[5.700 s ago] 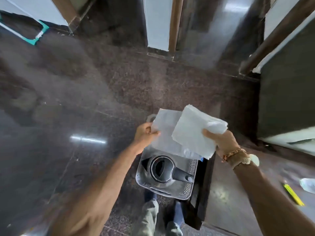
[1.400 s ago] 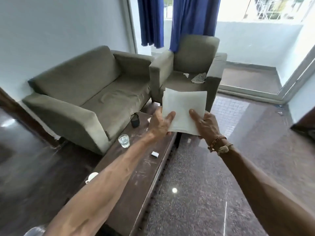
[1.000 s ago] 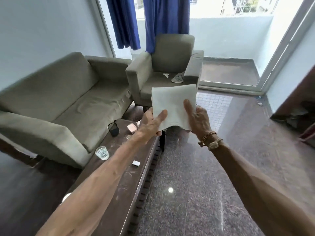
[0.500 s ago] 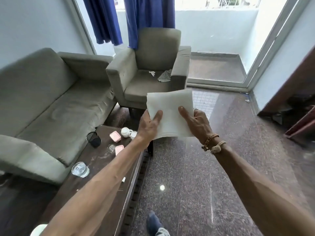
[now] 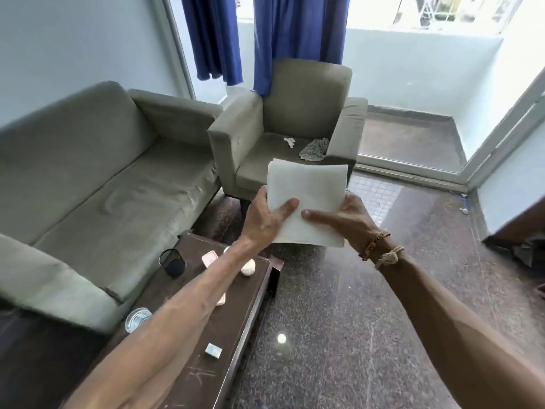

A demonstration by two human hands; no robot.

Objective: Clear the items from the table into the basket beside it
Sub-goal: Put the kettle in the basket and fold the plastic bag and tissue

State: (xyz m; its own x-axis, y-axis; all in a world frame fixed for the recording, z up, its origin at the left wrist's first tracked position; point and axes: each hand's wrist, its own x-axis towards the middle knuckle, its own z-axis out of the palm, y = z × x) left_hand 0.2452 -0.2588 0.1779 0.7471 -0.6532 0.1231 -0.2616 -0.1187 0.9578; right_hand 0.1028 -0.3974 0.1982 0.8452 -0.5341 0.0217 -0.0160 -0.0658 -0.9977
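Both hands [image 5: 309, 219] grip flat, square, matte white napkin [image 5: 309, 190].

One glass [image 5: 137, 319], one black cup [image 5: 172, 262], two hands [image 5: 267, 221].

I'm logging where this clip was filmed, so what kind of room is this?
Most likely a living room in a home or flat. A sofa and matching armchair stand around a low table, and blue curtains hang by a glass door to a balcony.
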